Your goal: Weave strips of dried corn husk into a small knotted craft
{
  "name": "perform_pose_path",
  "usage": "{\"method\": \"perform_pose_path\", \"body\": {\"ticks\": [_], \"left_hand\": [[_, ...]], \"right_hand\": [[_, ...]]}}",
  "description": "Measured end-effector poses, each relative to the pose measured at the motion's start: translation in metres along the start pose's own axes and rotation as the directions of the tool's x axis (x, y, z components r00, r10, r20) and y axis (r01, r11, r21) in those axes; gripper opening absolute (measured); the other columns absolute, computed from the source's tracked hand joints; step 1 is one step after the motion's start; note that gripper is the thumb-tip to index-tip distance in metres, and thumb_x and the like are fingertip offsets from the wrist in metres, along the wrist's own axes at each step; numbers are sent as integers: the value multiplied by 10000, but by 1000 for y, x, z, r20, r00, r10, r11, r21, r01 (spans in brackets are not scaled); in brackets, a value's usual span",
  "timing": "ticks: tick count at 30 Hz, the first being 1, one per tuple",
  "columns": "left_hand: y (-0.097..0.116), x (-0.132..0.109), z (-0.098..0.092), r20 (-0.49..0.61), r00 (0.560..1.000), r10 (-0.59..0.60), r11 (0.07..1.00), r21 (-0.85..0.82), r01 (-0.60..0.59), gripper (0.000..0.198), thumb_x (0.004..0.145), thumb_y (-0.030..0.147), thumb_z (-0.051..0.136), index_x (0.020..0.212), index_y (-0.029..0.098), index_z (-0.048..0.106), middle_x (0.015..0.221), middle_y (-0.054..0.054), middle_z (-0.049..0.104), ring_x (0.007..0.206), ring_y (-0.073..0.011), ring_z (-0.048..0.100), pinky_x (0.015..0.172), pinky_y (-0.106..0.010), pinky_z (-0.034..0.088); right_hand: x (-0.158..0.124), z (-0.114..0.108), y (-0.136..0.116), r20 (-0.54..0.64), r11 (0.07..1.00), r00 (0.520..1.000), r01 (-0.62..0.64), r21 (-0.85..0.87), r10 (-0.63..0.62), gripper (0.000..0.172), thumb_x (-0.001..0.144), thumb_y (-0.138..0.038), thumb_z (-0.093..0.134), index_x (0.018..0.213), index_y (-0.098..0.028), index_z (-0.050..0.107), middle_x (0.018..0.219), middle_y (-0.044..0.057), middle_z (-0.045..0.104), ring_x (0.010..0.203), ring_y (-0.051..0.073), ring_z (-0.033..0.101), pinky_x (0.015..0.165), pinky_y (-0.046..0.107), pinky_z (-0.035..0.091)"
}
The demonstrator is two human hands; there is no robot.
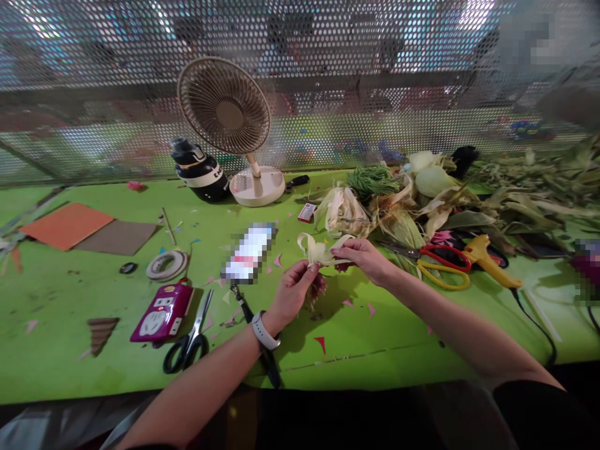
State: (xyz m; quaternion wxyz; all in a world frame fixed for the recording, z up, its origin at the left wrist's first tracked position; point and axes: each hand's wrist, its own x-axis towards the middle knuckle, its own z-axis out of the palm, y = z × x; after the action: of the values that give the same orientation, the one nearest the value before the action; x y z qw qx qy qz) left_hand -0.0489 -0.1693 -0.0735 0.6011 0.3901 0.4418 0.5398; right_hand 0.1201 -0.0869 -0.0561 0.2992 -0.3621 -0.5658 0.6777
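Observation:
A pale corn husk flower (317,251) with curling strips is held up over the green table. My left hand (300,289), with a white band on the wrist, pinches it from below. On its right side my right hand (360,257) grips a strip of the husk between thumb and fingers. Part of the piece is hidden behind the fingers. A phone (249,253) with its screen lit lies just left of my hands. Behind them is a pile of dry corn husks (344,212), with a bundle of green string (372,181) on it.
Black-handled scissors (190,340), a purple power strip (162,312) and a tape roll (166,265) lie left. Red-and-yellow-handled scissors (443,265) and a yellow glue gun (492,259) lie right. A fan (257,187) and black bottle (201,172) stand behind, before a perforated metal screen (328,94).

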Motion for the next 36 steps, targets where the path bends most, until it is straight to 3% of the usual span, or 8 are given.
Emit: {"method": "perform_pose_path", "body": {"ticks": [3,5,8,11,16,22,30,36], "left_hand": [[1,0,0,-12,1000,20,999,46,-20,290,761,432,664,776,151,593,585,16,633,451,-74,550,400,-163,406],[2,0,1,-16,1000,26,995,96,-24,307,754,447,665,743,151,585,574,13,630,437,-75,544,377,-162,388],[4,-1,3,-11,1000,29,990,141,-27,333,743,476,662,715,155,578,549,17,616,422,-75,534,362,-163,377],[3,-2,4,24,999,41,985,167,-45,344,745,491,652,703,159,575,538,20,606,409,-71,521,358,-162,371],[0,-6,3,123,992,42,970,231,-69,318,779,471,627,734,158,595,579,-5,633,437,-74,533,394,-170,392],[-3,-7,2,173,983,58,961,257,-102,311,809,459,598,747,154,606,581,-5,626,424,-64,506,407,-173,393],[-1,-6,3,129,991,42,976,207,-68,340,767,497,629,739,160,599,548,6,617,400,-72,499,381,-176,373],[-1,-5,1,133,991,16,973,225,-46,337,783,485,616,708,158,585,544,7,620,381,-61,478,377,-177,357]], "right_hand": [[-2,-2,-3,-6,988,1000,-6,-156,5,362,764,-469,628,630,-132,640,528,-5,571,463,88,494,488,233,396],[-7,-2,-9,-82,913,990,70,-401,-112,397,807,-467,572,567,-152,594,487,-14,509,443,91,440,475,241,353],[-14,-2,-19,-147,582,855,202,-788,-497,343,835,-374,551,555,-175,554,554,10,512,538,123,447,555,271,351],[-19,1,-25,9,337,745,312,-888,-667,206,851,-290,531,693,-189,615,700,49,596,696,174,515,677,309,398],[-21,8,-26,245,210,756,450,-868,-608,165,858,-311,558,932,-203,657,980,78,657,950,230,543,860,387,372],[-21,12,-31,355,384,798,560,-734,-487,167,872,-282,536,748,-178,579,768,39,626,782,172,527,757,320,389],[-19,7,-27,267,682,912,411,-605,-313,140,841,-265,550,745,-167,576,750,14,605,697,130,536,660,255,413],[-16,4,-26,258,729,920,390,-562,-294,194,844,-338,576,757,-165,573,733,6,596,689,124,534,658,252,419]]}}
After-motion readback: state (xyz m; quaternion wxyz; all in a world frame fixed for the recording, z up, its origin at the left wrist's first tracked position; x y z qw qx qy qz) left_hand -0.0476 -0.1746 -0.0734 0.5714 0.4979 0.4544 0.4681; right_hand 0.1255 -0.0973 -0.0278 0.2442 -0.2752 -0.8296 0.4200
